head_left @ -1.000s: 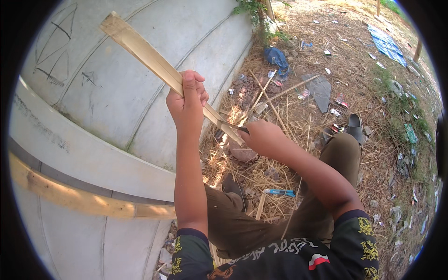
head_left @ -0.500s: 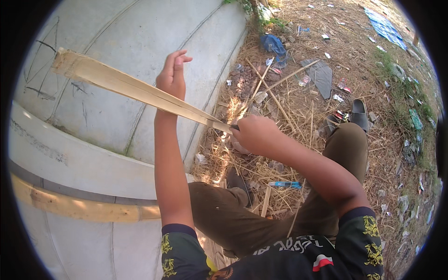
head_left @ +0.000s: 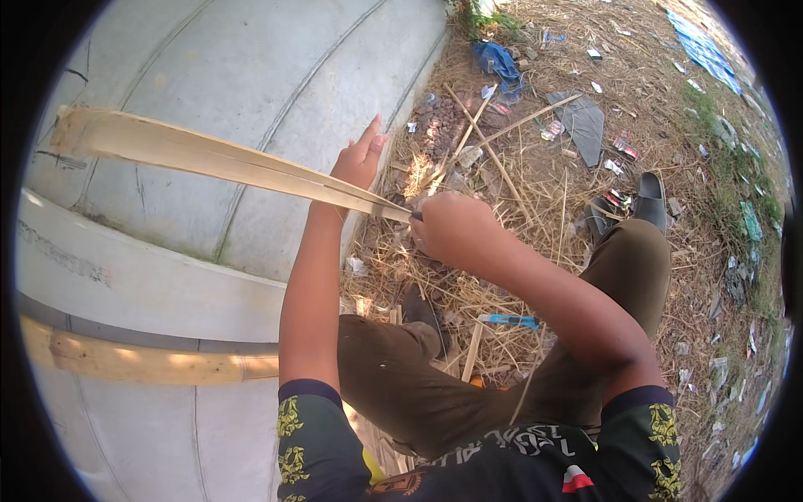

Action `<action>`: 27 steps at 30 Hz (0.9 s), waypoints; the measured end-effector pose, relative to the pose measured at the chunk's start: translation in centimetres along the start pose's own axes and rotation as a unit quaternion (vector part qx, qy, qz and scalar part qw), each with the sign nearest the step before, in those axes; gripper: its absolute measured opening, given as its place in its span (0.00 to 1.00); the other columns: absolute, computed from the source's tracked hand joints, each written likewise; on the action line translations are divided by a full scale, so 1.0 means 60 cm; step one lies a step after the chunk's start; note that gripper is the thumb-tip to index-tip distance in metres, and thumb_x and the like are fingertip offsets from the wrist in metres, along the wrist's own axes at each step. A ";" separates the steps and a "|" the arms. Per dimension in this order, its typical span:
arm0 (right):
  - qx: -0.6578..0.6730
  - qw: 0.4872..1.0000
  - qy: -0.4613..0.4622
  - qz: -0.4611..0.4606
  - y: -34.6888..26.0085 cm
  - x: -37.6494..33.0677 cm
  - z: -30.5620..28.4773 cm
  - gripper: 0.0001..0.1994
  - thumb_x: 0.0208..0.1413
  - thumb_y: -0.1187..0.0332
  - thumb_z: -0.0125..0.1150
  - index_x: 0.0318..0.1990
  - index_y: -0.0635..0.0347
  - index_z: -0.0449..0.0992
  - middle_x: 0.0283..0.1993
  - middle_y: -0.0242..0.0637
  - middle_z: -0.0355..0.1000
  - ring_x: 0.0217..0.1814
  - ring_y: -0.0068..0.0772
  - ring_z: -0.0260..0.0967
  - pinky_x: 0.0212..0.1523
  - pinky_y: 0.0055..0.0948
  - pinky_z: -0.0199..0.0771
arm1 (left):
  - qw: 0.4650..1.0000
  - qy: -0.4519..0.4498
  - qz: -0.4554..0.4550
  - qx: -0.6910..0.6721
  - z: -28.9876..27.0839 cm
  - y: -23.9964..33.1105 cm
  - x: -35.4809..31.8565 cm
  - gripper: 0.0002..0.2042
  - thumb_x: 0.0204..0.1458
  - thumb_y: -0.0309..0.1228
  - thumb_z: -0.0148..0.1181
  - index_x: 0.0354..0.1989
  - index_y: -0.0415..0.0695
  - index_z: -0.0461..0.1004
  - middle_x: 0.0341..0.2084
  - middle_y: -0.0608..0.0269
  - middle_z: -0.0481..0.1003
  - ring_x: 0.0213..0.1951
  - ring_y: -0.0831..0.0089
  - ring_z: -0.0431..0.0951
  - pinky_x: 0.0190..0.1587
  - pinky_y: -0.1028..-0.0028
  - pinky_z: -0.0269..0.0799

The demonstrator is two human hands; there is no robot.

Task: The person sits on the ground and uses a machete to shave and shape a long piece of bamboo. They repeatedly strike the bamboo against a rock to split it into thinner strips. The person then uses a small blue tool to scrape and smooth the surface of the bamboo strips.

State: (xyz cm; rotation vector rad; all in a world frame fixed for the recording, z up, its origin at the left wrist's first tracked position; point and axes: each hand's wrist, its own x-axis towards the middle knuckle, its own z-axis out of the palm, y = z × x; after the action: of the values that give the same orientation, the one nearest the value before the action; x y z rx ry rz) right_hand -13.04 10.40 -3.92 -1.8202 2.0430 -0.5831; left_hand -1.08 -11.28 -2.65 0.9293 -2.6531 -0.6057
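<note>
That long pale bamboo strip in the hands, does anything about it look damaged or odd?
Yes. The long pale bamboo strip is split lengthwise: two thin halves part near the right hand and lie close together toward the far end. The left hand rests open behind it.

The bamboo strip (head_left: 226,163) running out from the right hand (head_left: 456,230) fingers looks like pale, dry wood, fibrous and matt, split lengthwise. Behind the left hand (head_left: 360,159) fingers, the curved concrete wall (head_left: 251,67) is grey, rough and chalky. Below the fingers lies brittle, matt straw (head_left: 519,192).
</note>
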 end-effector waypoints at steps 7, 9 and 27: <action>0.048 0.997 -0.002 0.052 0.025 0.009 -0.001 0.19 0.65 0.55 0.55 0.32 0.63 0.81 0.25 0.47 0.76 0.30 0.51 0.78 0.32 0.45 0.80 | 0.975 0.206 0.078 -0.002 -0.118 0.077 0.027 0.32 0.70 0.54 0.38 0.75 0.45 0.54 0.67 0.54 0.67 0.71 0.55 0.63 0.73 0.59 0.52; 0.069 0.997 0.001 0.047 0.019 0.012 0.004 0.19 0.65 0.55 0.55 0.33 0.63 0.81 0.26 0.47 0.77 0.31 0.52 0.79 0.32 0.45 0.81 | 0.973 0.196 0.104 -0.065 -0.094 0.091 0.014 0.31 0.71 0.53 0.36 0.75 0.45 0.53 0.68 0.55 0.66 0.72 0.56 0.61 0.75 0.59 0.49; -0.025 0.998 -0.044 0.038 0.044 0.068 0.093 0.19 0.66 0.54 0.53 0.36 0.60 0.82 0.32 0.47 0.80 0.36 0.51 0.80 0.36 0.45 0.82 | 0.997 0.050 0.030 -0.048 0.110 -0.142 0.012 0.27 0.72 0.48 0.35 0.76 0.55 0.51 0.64 0.55 0.72 0.68 0.54 0.67 0.74 0.61 0.50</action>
State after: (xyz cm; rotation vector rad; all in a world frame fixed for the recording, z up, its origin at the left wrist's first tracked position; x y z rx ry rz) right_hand -12.94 6.16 -9.97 -1.7535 2.0747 -0.4272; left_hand 0.41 -15.82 -12.36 0.8289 -2.5301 -0.6488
